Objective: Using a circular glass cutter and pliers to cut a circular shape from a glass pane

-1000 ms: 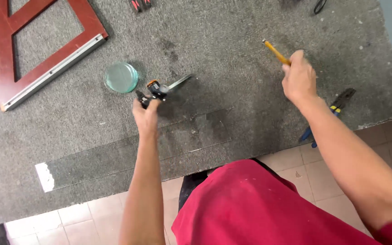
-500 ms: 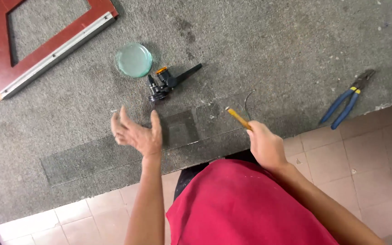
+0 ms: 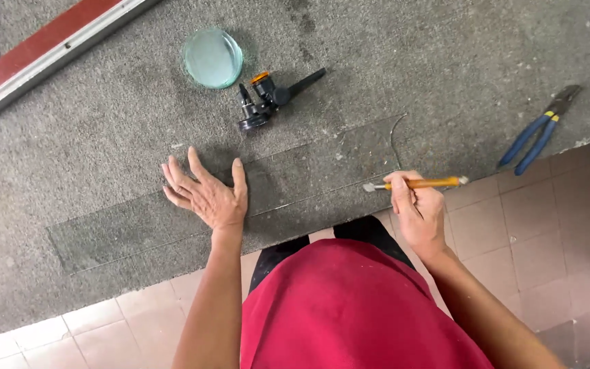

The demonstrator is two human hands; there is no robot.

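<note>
A long clear glass strip lies along the near edge of a grey carpeted bench. My left hand rests flat on it with fingers spread, holding nothing. My right hand grips a yellow-handled glass cutter, held level with its metal tip pointing left over the strip's right end. Beyond my left hand lie a black suction-cup circle cutter and a round glass disc.
Blue-handled pliers lie at the bench's right edge. A red frame with a metal rail sits at the far left. Tiled floor shows below and to the right. I wear a red garment.
My left hand let go of the black circle cutter and came down flat on the glass strip. My right hand brought the yellow cutter from the far right to the strip's right end.
</note>
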